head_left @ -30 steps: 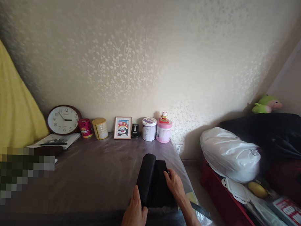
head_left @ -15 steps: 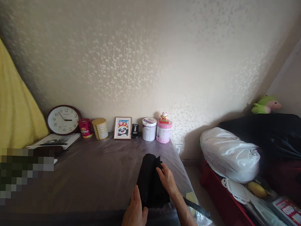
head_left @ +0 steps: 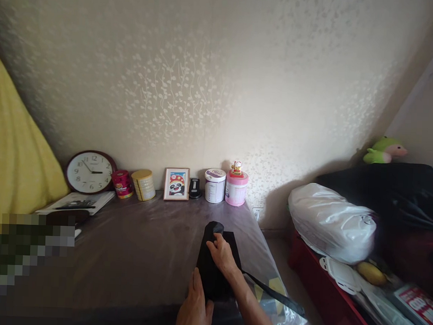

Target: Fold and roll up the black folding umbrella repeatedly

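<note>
A black folded fabric bundle [head_left: 207, 264] lies lengthwise near the front right of the table, its far end rounded. A flat black flap of the same cloth extends along its right side. My left hand [head_left: 195, 301] holds the near left edge, fingers along the side and thumb at the near end. On top, toward the far end, my right hand [head_left: 222, 253] presses with bent fingers, gripping the cloth. A dark strap [head_left: 274, 292] runs from the bundle past my right forearm to the table's right edge. My right forearm hides part of the flap.
Along the wall stand a clock [head_left: 90, 172], a red tin [head_left: 122, 184], a yellow-lidded can [head_left: 143, 185], a panda picture frame [head_left: 176, 184], a white tub [head_left: 214, 187] and a pink tub [head_left: 236, 190]. Clear plastic [head_left: 285, 319] lies at the right corner; a red box [head_left: 314, 275] stands beyond.
My right hand has moved left from the raised flap onto the top of the bundle. The flap now lies flatter, and more of the strap shows. My left hand stays nearly in place.
</note>
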A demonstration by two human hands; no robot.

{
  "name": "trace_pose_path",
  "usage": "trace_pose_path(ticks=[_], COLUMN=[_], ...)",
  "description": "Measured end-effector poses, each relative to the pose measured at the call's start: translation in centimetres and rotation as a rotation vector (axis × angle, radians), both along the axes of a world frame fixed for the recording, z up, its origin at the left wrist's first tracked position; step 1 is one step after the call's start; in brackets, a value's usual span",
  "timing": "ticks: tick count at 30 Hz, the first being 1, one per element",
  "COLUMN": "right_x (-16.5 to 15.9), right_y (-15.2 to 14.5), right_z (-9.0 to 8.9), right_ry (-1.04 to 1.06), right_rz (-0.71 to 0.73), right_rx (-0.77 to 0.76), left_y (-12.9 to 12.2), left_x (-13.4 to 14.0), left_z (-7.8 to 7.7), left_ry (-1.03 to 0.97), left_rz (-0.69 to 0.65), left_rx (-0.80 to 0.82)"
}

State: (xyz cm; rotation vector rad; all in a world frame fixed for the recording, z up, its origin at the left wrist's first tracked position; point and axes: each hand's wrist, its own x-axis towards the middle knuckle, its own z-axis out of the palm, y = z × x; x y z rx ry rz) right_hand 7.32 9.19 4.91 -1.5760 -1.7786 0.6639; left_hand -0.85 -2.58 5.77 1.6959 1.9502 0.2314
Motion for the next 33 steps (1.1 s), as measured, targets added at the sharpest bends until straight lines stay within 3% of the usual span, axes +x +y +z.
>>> trace_pose_path(ticks=[5,15,18,23,27,33], right_x=[-0.4,-0.7,-1.0,-1.3,-1.5,-1.2], right_y=[-0.4,-1.6,-1.8,-2.2,-2.2,-2.7], right_z=[0.5,1.0,1.2,1.7,1.5,1.2], right_ry=[-0.048,0.035,-0.027,-0.077,-0.151,-0.101], right_rz=[0.091,0.327,0.337,0.349,0.312,0.360], right_rx=[0.022,-0.017,0.006,0.026,0.047,0.084], left_y=[0.1,0.5,0.2,-0.1,0.6,1.6], left_x=[-0.4,-2.6,-3.2,-3.8,-3.2,-2.2], left_z=[-0.8,-5.5,-5.7,-4.4,-4.1,-6.1], left_ry=[0.030,-0.112,-0.109,0.006,0.096,-0.190], left_rz=[-0.005,-0.039,-0.045,0.041,0.006,-0.033], left_rx=[0.025,0.250,0.256,0.455,0.549,0.475])
